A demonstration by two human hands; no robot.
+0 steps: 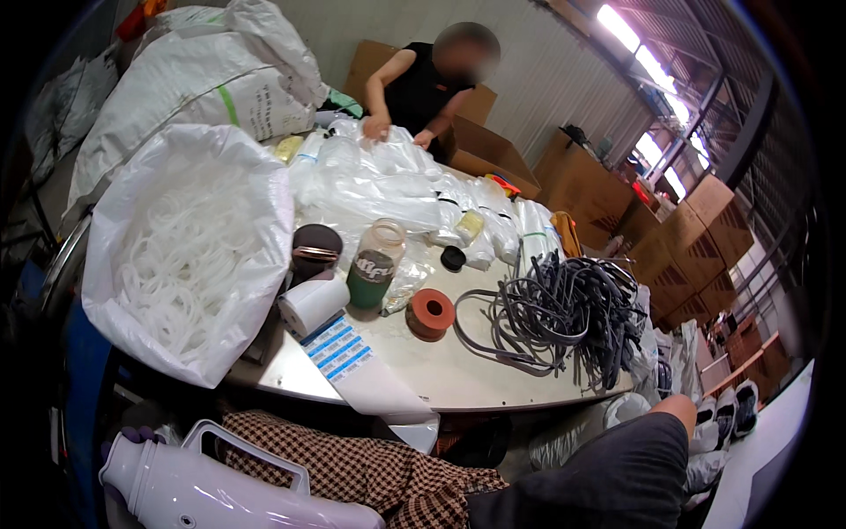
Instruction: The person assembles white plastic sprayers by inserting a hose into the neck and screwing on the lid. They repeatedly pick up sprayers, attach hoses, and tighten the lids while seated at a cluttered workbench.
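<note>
Your left hand (132, 436), gloved in purple, grips the base of the white handled jug (229, 489), whose long axis runs rightward across your lap. I cannot see your right hand.

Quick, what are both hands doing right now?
Left hand: only purple fingertips show, at the white jug; grip cannot be told.
Right hand: not in view.

**Your clothing from above**
You wear a brown-and-cream checked garment (370, 476) over your lap and dark grey shorts (599, 476) ending at a bare knee; your hands stay unseen.
</note>
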